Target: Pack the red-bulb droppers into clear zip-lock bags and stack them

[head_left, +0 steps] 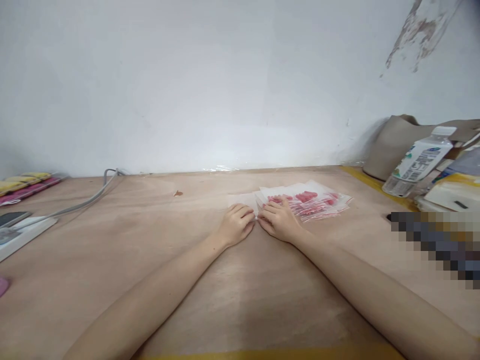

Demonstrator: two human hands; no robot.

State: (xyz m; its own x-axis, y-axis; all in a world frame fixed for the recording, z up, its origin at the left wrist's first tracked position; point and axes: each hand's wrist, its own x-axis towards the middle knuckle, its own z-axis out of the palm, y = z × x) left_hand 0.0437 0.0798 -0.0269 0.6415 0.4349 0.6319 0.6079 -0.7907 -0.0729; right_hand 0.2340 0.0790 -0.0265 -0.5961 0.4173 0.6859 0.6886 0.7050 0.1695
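My left hand (236, 225) rests low over the table, fingers curled and pinched together at the near edge of a translucent plastic bag (243, 200). Close beside it, my right hand (279, 220) also has its fingers bent and pressed together at the same edge. The fingertips of both hands almost meet, and they hide most of that edge. Just behind and to the right of my right hand lies a fanned pile of clear bags (315, 202) with pinkish-red pieces inside and red lines along their edges.
A plastic bottle (422, 160) leans by a grey-brown bag (386, 145) at the right. Left are a grey cable (88, 201), a white box (37, 230), a phone (13, 219) and yellow-and-pink packs (28, 185). A white wall (187, 90) rises behind the wooden table (112, 240).
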